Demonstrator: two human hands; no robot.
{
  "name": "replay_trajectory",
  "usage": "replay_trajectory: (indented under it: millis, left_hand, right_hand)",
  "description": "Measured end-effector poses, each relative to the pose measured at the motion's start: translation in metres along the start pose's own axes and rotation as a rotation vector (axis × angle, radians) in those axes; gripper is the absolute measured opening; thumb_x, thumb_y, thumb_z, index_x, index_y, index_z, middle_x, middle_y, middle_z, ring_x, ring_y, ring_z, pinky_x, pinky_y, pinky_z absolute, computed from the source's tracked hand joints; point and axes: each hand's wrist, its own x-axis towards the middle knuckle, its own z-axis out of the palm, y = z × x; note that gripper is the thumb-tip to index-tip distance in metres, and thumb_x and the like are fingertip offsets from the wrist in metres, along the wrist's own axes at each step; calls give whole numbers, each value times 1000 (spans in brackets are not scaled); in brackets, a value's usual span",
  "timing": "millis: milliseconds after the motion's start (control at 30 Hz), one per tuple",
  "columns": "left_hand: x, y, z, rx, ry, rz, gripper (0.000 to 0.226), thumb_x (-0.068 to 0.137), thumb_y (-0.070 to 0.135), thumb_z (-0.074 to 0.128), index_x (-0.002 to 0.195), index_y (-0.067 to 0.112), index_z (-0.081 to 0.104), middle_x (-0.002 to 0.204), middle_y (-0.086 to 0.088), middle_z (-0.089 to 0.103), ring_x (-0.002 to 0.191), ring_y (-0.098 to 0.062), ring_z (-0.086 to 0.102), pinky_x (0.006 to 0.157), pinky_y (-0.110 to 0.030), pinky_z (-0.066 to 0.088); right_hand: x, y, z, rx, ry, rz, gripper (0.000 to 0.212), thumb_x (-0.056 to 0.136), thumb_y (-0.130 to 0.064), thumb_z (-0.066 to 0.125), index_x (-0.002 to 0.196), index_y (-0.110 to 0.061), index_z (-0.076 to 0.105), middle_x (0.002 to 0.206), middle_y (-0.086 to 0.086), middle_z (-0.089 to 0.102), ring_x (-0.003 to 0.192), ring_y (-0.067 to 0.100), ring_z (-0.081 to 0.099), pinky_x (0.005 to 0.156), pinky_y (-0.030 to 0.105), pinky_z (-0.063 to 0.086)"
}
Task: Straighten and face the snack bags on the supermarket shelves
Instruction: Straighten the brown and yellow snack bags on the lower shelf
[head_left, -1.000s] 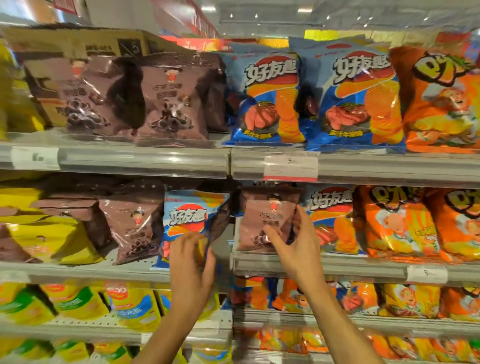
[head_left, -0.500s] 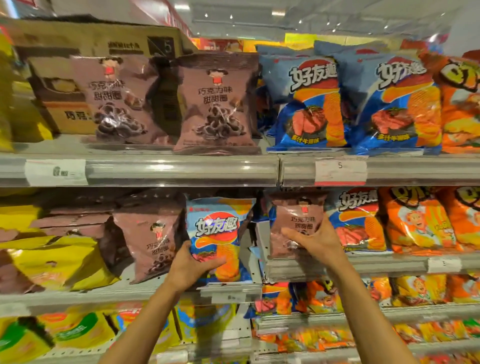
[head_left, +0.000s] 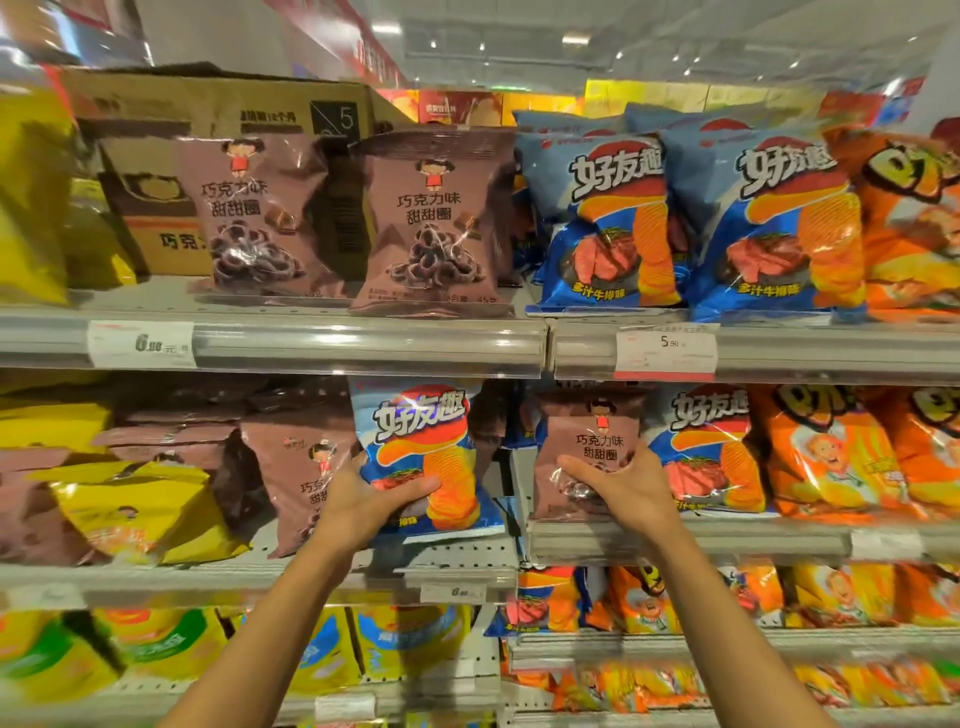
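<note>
Since the earlier frames both hands have closed further on their bags, and the blue bag (head_left: 421, 457) now stands more upright, its front turned to the aisle.

Left hand (head_left: 363, 501): fingers curled round the blue bag's lower left edge, thumb across its front; a firm grasp. Right hand (head_left: 621, 480): fingers spread and bent over the lower front of the brown bag (head_left: 587, 441), thumb across the face; it holds the bag at the lip of the middle shelf (head_left: 675, 540).

Both bags sit on the middle shelf, either side of the join between two bays. The blue bag stands among brown bags on the left; the brown bag stands just beside blue bags on the right. Judgement: each appears misplaced, and a swap looks likely.

To do the step well, each bag should be gripped low, lifted clear of its neighbours rather than dragged, and set upright at the shelf edge, label forward. Squeezing risks crushing the contents.
</note>
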Motion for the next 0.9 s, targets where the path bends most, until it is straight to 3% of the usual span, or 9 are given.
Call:
replay_trajectory:
  millis: [67,233,300,400,533,633,733,900]
  left_hand:
    - [-4,7,-6,-8,-6,-66,40,65,22,92,100,22,72,96,-4,78,88,-22,75,73,-30,60]
    - [-14,12,8,18,-210,-265,42,58,30,97,90,14,75,92,-7,77,80,-18,74,71,-26,55]
    - [-12,13,30,22,-207,-230,43,57,28,97,91,12,76,91,-9,78,78,-17,74,67,-22,55]
    - [-4,20,71,26,-162,-145,46,53,30,96,94,15,78,93,-4,78,84,-17,75,69,-22,57]
    - [12,29,122,-11,-167,-57,23,63,27,92,82,22,80,87,-3,78,79,-16,75,65,-21,58]
    - [21,31,151,0,-166,19,21,73,22,88,77,12,70,74,-6,74,61,-17,68,59,-24,55]
    - [24,25,168,-10,-102,39,26,74,11,86,89,3,66,73,-5,72,57,-11,67,55,-18,51]
    - [19,11,173,63,-106,64,33,77,0,81,104,-8,64,76,-10,73,60,-17,69,56,-19,53]
  right_hand:
    - [-1,-2,-2,14,15,-25,66,64,-42,94,118,-18,63,100,-4,76,91,11,73,87,39,61]
    - [-8,-5,-26,22,77,-70,71,58,-51,92,115,-18,63,102,4,75,94,21,72,83,44,60]
    - [-15,-1,-44,38,134,-96,74,56,-52,91,117,-19,64,99,-3,75,91,14,72,80,36,59]
    - [-24,9,-78,37,204,-106,70,60,-45,94,118,-19,65,104,-2,76,96,17,72,88,42,59]
    - [-35,24,-117,58,232,-46,79,55,-51,91,119,-14,64,106,5,75,98,25,72,90,51,59]
    - [-43,33,-137,56,254,-8,75,53,-53,92,111,-16,63,100,7,75,92,27,72,83,52,60]
    - [-48,42,-150,49,244,15,65,60,-46,95,110,-19,64,100,3,75,92,26,73,83,52,60]
    - [-52,50,-157,55,208,-11,56,66,-38,94,112,-23,66,95,-8,78,85,11,75,82,47,63]
